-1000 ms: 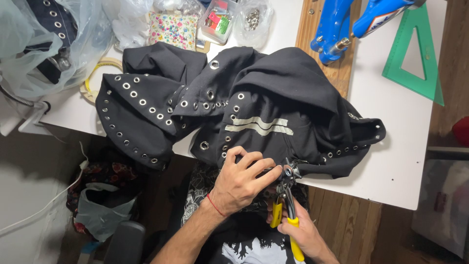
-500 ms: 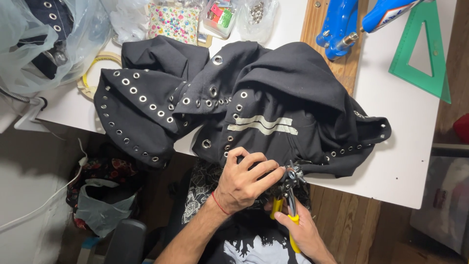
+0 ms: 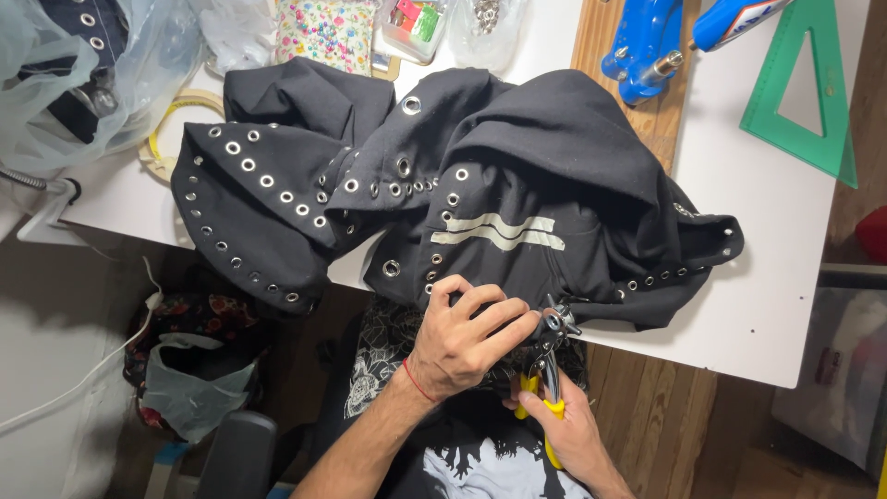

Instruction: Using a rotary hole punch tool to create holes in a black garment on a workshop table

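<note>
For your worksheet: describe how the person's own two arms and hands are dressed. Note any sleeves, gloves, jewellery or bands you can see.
Both hands are bare, with no gloves. The left hand shows no rings, and a thin red string bracelet circles its wrist. The left forearm is uncovered, with no sleeve in view. The right hand also has no glove; its wrist leaves the picture, so any band there cannot be seen.

Bare white tabletop (image 3: pixel 739 249) lay open right of the black eyelet-studded garment (image 3: pixel 517 176). The far edge was blocked by a blue press tool (image 3: pixel 642 46), green plastic triangle ruler (image 3: pixel 804 92) and clear plastic bags (image 3: pixel 65 83).
</note>
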